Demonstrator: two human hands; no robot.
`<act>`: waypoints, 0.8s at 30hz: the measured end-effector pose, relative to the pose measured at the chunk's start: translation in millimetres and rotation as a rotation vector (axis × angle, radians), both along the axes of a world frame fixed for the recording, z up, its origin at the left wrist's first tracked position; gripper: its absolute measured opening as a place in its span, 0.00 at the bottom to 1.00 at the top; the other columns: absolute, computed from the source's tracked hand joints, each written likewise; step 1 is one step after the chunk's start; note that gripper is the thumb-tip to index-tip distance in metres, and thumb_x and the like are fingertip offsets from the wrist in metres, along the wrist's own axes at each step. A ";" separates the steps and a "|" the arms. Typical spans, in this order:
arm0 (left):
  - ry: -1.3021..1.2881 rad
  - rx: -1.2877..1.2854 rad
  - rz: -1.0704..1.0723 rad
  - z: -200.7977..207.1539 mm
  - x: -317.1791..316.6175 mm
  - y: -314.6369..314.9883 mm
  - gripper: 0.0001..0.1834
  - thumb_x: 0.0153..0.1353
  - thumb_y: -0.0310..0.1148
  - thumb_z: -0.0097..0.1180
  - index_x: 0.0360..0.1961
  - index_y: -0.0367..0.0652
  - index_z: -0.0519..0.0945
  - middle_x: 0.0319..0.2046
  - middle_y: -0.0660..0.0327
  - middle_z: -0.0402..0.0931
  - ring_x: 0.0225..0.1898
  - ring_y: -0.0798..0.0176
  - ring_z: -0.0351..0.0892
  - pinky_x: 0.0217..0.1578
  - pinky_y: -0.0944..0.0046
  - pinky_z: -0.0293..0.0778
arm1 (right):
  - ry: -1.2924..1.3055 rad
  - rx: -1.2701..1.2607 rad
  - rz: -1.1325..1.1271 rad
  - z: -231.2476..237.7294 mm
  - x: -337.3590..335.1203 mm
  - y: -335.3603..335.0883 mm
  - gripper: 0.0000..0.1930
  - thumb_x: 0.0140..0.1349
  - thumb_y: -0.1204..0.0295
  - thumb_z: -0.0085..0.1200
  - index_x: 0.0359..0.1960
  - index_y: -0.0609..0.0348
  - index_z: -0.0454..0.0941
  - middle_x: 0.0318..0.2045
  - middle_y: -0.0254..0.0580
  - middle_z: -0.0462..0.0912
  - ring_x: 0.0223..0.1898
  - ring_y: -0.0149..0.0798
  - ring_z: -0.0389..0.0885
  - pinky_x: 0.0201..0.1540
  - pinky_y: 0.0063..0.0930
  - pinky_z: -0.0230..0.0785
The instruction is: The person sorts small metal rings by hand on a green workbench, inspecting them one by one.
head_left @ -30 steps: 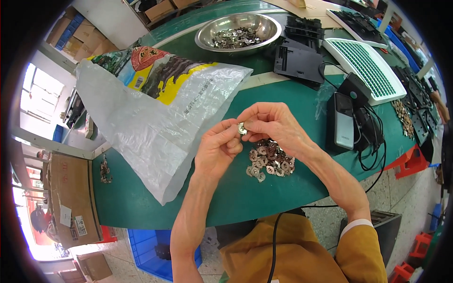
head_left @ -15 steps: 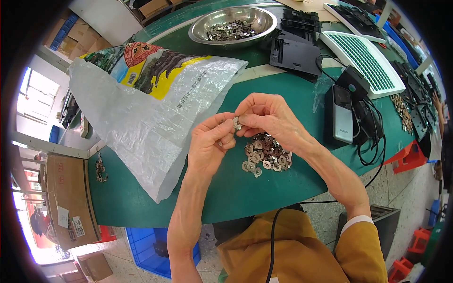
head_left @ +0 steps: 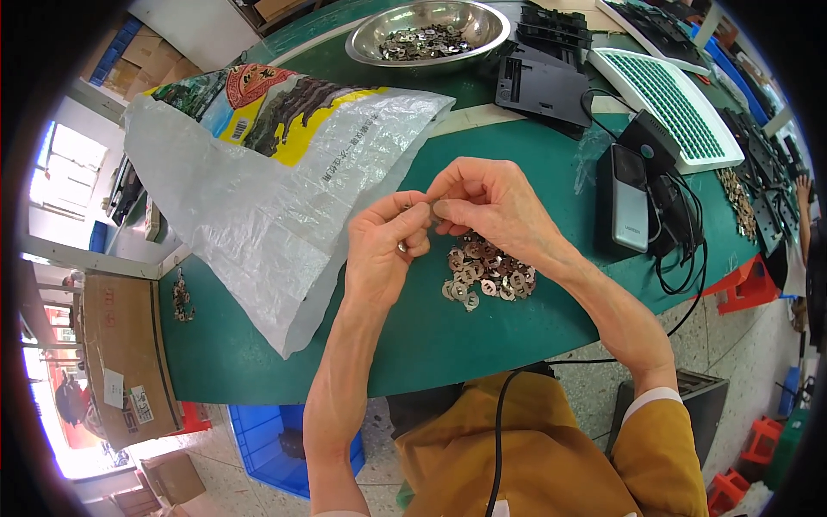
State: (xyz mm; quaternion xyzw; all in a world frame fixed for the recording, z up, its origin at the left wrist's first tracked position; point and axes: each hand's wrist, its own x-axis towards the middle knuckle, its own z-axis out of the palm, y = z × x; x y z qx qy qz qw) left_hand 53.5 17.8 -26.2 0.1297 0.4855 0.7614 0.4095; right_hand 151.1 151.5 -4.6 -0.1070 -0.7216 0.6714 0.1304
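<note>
My left hand (head_left: 385,246) and my right hand (head_left: 493,203) meet above the green table, fingertips pinched together. Between them is a small metal piece, now almost wholly covered by the fingers. A bit of metal also glints in the curled fingers of my left hand. Just beneath my right hand lies a pile of small flat metal pieces (head_left: 489,269), roundish with cut-outs. To the left of my hands spreads a white woven plastic bag (head_left: 250,207) with a colourful printed panel.
A steel bowl (head_left: 428,65) of similar pieces stands at the back. Black plastic housings (head_left: 543,89), a white tray with green rows (head_left: 668,108) and a grey-black power bank with cables (head_left: 629,198) sit at the right. A small metal heap (head_left: 181,297) lies far left; a blue crate (head_left: 258,444) is below.
The metal piece that showed between my fingertips is now mostly hidden by my right thumb and fingers. Both hands stay together; the whole view has shifted slightly.
</note>
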 end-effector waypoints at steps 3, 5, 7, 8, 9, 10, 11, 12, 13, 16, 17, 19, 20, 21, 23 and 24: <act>0.015 -0.018 -0.017 2.5 0.6 -1.2 0.07 0.53 0.24 0.56 0.33 0.32 0.75 0.21 0.65 0.68 0.18 0.75 0.58 0.19 0.73 0.54 | 0.016 -0.032 -0.011 -0.2 0.8 -0.8 0.04 0.54 0.80 0.51 0.31 0.67 0.74 0.22 0.41 0.80 0.25 0.28 0.79 0.29 0.20 0.73; 0.017 -0.019 -0.020 4.0 1.0 -1.7 0.07 0.53 0.24 0.56 0.33 0.32 0.75 0.21 0.65 0.68 0.18 0.75 0.58 0.19 0.73 0.54 | 0.021 -0.035 -0.004 -0.8 0.2 -0.4 0.04 0.54 0.80 0.51 0.31 0.68 0.74 0.23 0.41 0.80 0.25 0.28 0.79 0.29 0.20 0.73; 0.019 -0.020 -0.023 4.1 0.9 -1.6 0.07 0.53 0.24 0.56 0.33 0.33 0.75 0.21 0.65 0.68 0.18 0.75 0.58 0.19 0.73 0.54 | 0.027 -0.081 -0.006 -1.1 0.6 -0.2 0.04 0.54 0.80 0.51 0.30 0.68 0.73 0.23 0.42 0.80 0.25 0.29 0.79 0.29 0.20 0.74; 0.012 -0.015 -0.027 3.7 0.3 -0.8 0.07 0.53 0.24 0.56 0.33 0.33 0.75 0.21 0.65 0.68 0.18 0.75 0.58 0.20 0.73 0.54 | 0.026 -0.082 -0.006 0.0 1.4 -0.4 0.04 0.54 0.80 0.51 0.30 0.68 0.73 0.23 0.42 0.80 0.25 0.29 0.79 0.29 0.20 0.74; 0.006 -0.011 -0.030 3.2 0.0 -0.4 0.07 0.53 0.24 0.56 0.33 0.32 0.75 0.21 0.65 0.69 0.18 0.75 0.58 0.20 0.73 0.54 | 0.019 -0.100 -0.011 1.9 2.5 -0.5 0.04 0.54 0.80 0.50 0.30 0.68 0.73 0.24 0.42 0.80 0.26 0.29 0.79 0.30 0.20 0.74; 0.010 -0.010 -0.030 2.6 -1.0 -0.3 0.07 0.53 0.24 0.56 0.33 0.32 0.75 0.21 0.65 0.69 0.18 0.75 0.58 0.20 0.73 0.54 | 0.015 -0.117 -0.015 3.1 1.5 0.2 0.04 0.55 0.79 0.50 0.30 0.68 0.73 0.24 0.43 0.80 0.26 0.29 0.79 0.30 0.20 0.74; 0.010 -0.005 -0.031 1.8 -1.4 -0.8 0.07 0.53 0.24 0.57 0.33 0.32 0.75 0.22 0.65 0.69 0.18 0.75 0.58 0.20 0.73 0.55 | 0.019 -0.116 -0.015 2.1 0.5 0.5 0.04 0.55 0.79 0.50 0.30 0.68 0.73 0.24 0.43 0.80 0.26 0.29 0.79 0.30 0.20 0.74; 0.012 0.000 -0.033 1.6 -2.0 -1.3 0.08 0.53 0.25 0.57 0.33 0.32 0.75 0.22 0.65 0.69 0.18 0.75 0.58 0.20 0.73 0.55 | 0.012 -0.097 -0.020 0.2 -0.4 0.4 0.03 0.55 0.79 0.50 0.30 0.68 0.73 0.24 0.43 0.80 0.25 0.29 0.79 0.29 0.20 0.74; 0.015 0.002 -0.036 1.5 -1.9 -1.0 0.08 0.53 0.25 0.57 0.33 0.32 0.75 0.22 0.65 0.69 0.18 0.75 0.58 0.20 0.73 0.55 | 0.003 -0.077 -0.028 -0.6 -0.8 1.0 0.03 0.55 0.79 0.50 0.30 0.67 0.72 0.24 0.42 0.80 0.25 0.30 0.79 0.29 0.21 0.74; 0.005 -0.016 -0.032 2.4 -2.9 0.2 0.09 0.54 0.25 0.57 0.35 0.31 0.76 0.22 0.64 0.69 0.18 0.75 0.58 0.20 0.73 0.55 | -0.049 0.076 -0.034 1.1 -2.0 1.2 0.01 0.57 0.79 0.48 0.30 0.64 0.71 0.24 0.37 0.78 0.25 0.27 0.78 0.28 0.18 0.72; 0.012 -0.023 -0.036 2.9 -2.7 0.1 0.09 0.54 0.25 0.57 0.35 0.31 0.76 0.22 0.64 0.69 0.18 0.75 0.58 0.20 0.74 0.55 | -0.049 0.074 -0.035 0.6 -2.0 0.0 0.01 0.57 0.79 0.48 0.30 0.64 0.71 0.24 0.37 0.78 0.25 0.27 0.78 0.28 0.18 0.72; 0.027 -0.028 -0.043 5.0 -1.7 0.4 0.10 0.54 0.25 0.57 0.36 0.31 0.76 0.22 0.64 0.69 0.18 0.75 0.58 0.20 0.74 0.55 | 0.026 0.140 -0.048 0.6 -1.8 -1.7 0.01 0.57 0.79 0.48 0.30 0.64 0.71 0.23 0.38 0.78 0.24 0.27 0.77 0.27 0.19 0.72; 0.020 -0.025 -0.045 6.4 -0.2 0.4 0.10 0.54 0.25 0.57 0.37 0.30 0.76 0.23 0.64 0.69 0.18 0.75 0.58 0.19 0.74 0.55 | 0.033 0.141 -0.052 1.4 0.3 -2.1 0.01 0.57 0.79 0.48 0.30 0.64 0.71 0.23 0.38 0.78 0.24 0.27 0.77 0.27 0.19 0.72; 0.015 -0.022 -0.046 7.8 2.1 -0.3 0.10 0.54 0.25 0.56 0.37 0.30 0.76 0.23 0.64 0.70 0.18 0.75 0.58 0.19 0.74 0.55 | 0.041 0.166 -0.051 2.2 3.7 -3.1 0.01 0.57 0.80 0.47 0.30 0.64 0.70 0.23 0.38 0.78 0.23 0.27 0.77 0.26 0.19 0.72; 0.037 -0.028 -0.043 6.7 3.8 -3.1 0.10 0.54 0.25 0.56 0.37 0.30 0.76 0.23 0.63 0.70 0.17 0.75 0.59 0.19 0.74 0.55 | 0.093 0.202 -0.050 2.3 3.4 -3.4 0.01 0.57 0.80 0.47 0.30 0.64 0.70 0.23 0.38 0.78 0.23 0.27 0.77 0.25 0.19 0.71; 0.037 -0.035 -0.047 3.7 4.6 -1.9 0.10 0.55 0.25 0.56 0.37 0.30 0.76 0.23 0.63 0.71 0.17 0.75 0.59 0.19 0.74 0.55 | 0.064 0.180 -0.041 -3.2 6.0 -3.0 0.01 0.57 0.80 0.46 0.30 0.64 0.70 0.23 0.38 0.78 0.22 0.27 0.77 0.25 0.19 0.71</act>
